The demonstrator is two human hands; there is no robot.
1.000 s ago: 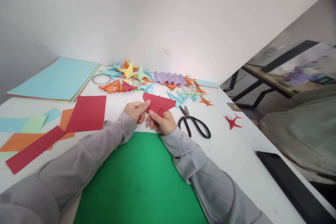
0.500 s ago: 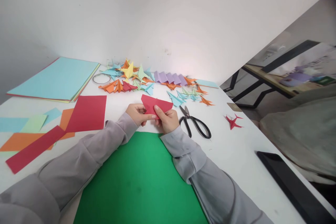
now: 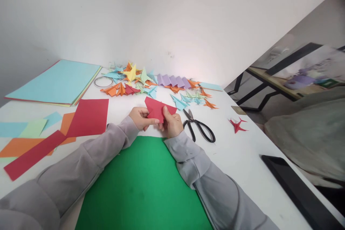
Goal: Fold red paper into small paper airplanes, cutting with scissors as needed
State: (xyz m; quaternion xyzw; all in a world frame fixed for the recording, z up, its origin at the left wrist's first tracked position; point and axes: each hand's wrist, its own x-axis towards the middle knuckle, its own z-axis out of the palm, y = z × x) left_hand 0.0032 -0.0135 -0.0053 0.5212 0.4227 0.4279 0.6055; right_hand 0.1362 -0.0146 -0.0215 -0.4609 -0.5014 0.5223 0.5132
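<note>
A small folded piece of red paper point(image 3: 156, 109) is held up between my two hands, just beyond the far edge of a green sheet point(image 3: 145, 183). My left hand point(image 3: 140, 118) pinches its lower left side, thumb lying along the bottom edge. On the right side, my right hand point(image 3: 172, 124) grips it with the thumb pressed on the front face; the fingers behind are mostly hidden. Black-handled scissors point(image 3: 198, 124) lie with blades parted, close to my right hand. Farther right rests a red folded paper figure point(image 3: 237, 125).
Behind my hands lies a heap of colourful folded paper figures point(image 3: 132, 73) beside a purple pleated strip point(image 3: 174, 81). To the left are a stack of large sheets point(image 3: 56, 82), a wire coil point(image 3: 104, 81) and a red sheet point(image 3: 90, 116) over loose strips. A black flat object point(image 3: 296, 190) sits at the right edge.
My right thumb has shifted slightly right and up on the red paper, showing more of its lower middle. The whole view has moved a little; both hands keep their hold.
</note>
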